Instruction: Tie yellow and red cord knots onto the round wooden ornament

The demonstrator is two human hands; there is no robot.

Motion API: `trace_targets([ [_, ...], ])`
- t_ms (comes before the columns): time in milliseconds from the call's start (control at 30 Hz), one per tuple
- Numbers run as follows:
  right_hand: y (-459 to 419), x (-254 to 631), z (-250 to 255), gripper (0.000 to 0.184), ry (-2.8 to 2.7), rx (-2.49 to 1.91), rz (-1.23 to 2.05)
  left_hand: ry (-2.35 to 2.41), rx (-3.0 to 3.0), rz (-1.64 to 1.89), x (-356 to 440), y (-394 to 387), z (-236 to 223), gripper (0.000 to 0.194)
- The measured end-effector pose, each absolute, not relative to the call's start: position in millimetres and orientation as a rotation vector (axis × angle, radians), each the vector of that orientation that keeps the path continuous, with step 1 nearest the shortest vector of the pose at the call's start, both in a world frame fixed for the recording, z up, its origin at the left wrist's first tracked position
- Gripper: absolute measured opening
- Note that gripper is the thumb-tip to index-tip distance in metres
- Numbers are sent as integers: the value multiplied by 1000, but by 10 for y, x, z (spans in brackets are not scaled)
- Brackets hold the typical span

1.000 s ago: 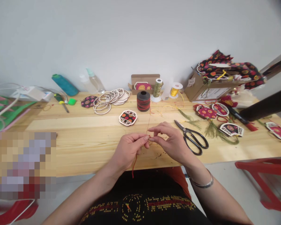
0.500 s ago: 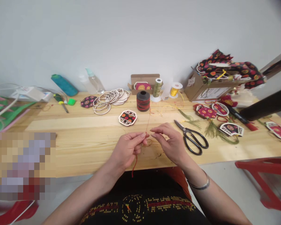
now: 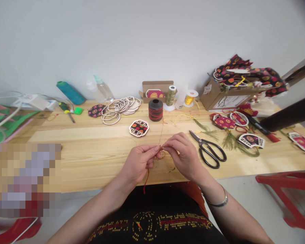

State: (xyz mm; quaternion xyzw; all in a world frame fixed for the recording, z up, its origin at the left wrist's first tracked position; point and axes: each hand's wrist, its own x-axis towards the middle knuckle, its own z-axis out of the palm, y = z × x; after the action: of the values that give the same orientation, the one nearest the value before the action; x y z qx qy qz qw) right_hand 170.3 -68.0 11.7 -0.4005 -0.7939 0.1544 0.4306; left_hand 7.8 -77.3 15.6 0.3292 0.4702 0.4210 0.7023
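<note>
My left hand (image 3: 138, 164) and my right hand (image 3: 183, 156) meet above the pine tabletop (image 3: 91, 162), their fingertips pinching a thin red cord (image 3: 160, 139). That cord rises towards a black spool wound with red thread (image 3: 156, 110). A thicker red cord end (image 3: 145, 183) hangs below my left hand, past the table's front edge. A small coil of cord (image 3: 163, 155) shows just under my right fingers, partly hidden. The exact twist between my fingertips is too small to make out.
Black-handled scissors (image 3: 208, 150) lie to the right of my right hand. A patterned wooden ornament (image 3: 139, 128) and stacked wooden frames (image 3: 120, 108) sit ahead. Thread spools, pine-needle tassels and a cardboard box (image 3: 213, 96) heaped with patterned fabric line the back and right.
My hands, slightly apart half a second ago, have come back together with the fingertips meeting on the cord. The spool and scissors stay where they were.
</note>
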Motion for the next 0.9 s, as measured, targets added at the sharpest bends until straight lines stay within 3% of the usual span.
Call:
trace_targets([
  [467,-650,1671,107,19,-1988,-1033,413,1078,748,896,78,-782,134,23],
  [767,-593,1715,73,11,-1549,-1101,1247,1088,793,874,78,-795,143,21],
  [900,-571,1693,70,6,-1445,-1060,1340,1083,820,864,77,-802,133,22],
])
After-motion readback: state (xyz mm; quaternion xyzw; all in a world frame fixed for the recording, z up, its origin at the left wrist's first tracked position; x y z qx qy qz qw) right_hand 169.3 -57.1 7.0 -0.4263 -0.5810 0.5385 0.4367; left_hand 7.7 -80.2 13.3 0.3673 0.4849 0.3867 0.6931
